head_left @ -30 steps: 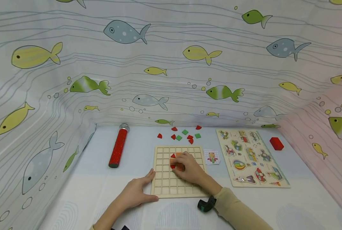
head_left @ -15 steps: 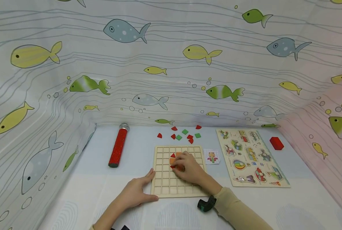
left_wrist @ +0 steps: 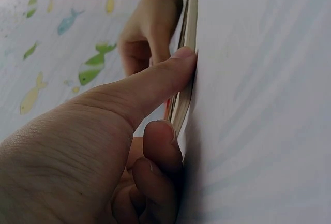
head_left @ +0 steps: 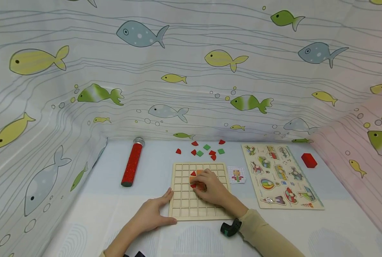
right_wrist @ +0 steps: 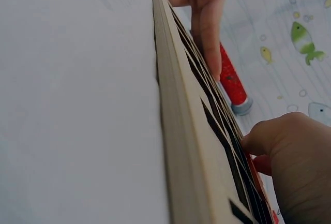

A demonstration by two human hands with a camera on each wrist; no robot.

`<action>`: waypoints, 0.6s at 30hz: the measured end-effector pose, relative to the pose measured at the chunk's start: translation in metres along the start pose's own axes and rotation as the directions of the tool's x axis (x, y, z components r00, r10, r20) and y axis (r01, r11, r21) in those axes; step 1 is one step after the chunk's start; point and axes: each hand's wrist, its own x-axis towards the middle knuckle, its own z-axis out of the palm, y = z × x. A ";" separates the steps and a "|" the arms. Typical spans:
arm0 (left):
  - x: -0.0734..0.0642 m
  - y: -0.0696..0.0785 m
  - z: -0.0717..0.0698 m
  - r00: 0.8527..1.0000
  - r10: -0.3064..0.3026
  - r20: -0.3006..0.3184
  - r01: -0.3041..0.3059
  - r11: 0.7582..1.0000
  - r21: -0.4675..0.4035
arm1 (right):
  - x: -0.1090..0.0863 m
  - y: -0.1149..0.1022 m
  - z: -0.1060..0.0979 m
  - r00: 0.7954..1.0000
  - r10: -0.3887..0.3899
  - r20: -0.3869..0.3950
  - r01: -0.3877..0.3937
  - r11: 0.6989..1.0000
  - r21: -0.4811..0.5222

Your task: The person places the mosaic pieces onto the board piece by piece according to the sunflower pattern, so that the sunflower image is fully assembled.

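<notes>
Carefully, by the look of it, the lower red piece (head_left: pixel 193 186) is being settled into the grid board (head_left: pixel 203 218); it shows right between the tips of thumb and forefinger of the right hand (head_left: pixel 210 187), whose fingers curl in and seem to pinch it. Whether it sits flush in its cell is too small to tell.

A light pinch by the edges suits so thin a piece: turn it until its straight sides line up with the ridges, then let go and press once from above. The knuckles hang over an orange piece (head_left: pixel 201 186), so lifting the fingers straight up is wiser than sweeping them aside; a drag could nudge that one or the red triangle (head_left: pixel 193 174), which lies just beyond the forefinger.

The left hand (head_left: pixel 150 214) braces the board's near left corner, forefinger and thumb lying fairly straight against its edges, and that steady contact should stop it sliding on the bench (head_left: pixel 158 171).

For checking the angle, the pattern card (head_left: pixel 236 175) lies near the right fingers, off to their right. The loose red pieces (head_left: pixel 212 153) and green pieces (head_left: pixel 221 151) are scattered beyond the fingertips, past the board's far edge.
</notes>
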 end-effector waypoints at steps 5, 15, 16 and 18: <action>0.001 -0.001 0.000 1.000 0.001 0.001 -0.001 1.000 0.000 | 0.000 0.000 0.001 1.000 -0.003 -0.009 0.003 1.000 0.005; 0.000 0.003 -0.001 1.000 -0.011 0.008 0.011 1.000 -0.004 | 0.001 0.005 -0.011 0.998 -0.029 -0.057 0.034 0.996 0.084; -0.001 0.003 -0.001 1.000 -0.015 0.008 0.015 1.000 -0.004 | 0.001 0.006 -0.014 0.998 -0.027 -0.054 0.031 0.996 0.089; 0.000 0.003 -0.001 1.000 -0.021 0.009 0.021 1.000 -0.001 | -0.002 0.010 -0.017 0.999 -0.019 -0.037 0.022 0.996 0.092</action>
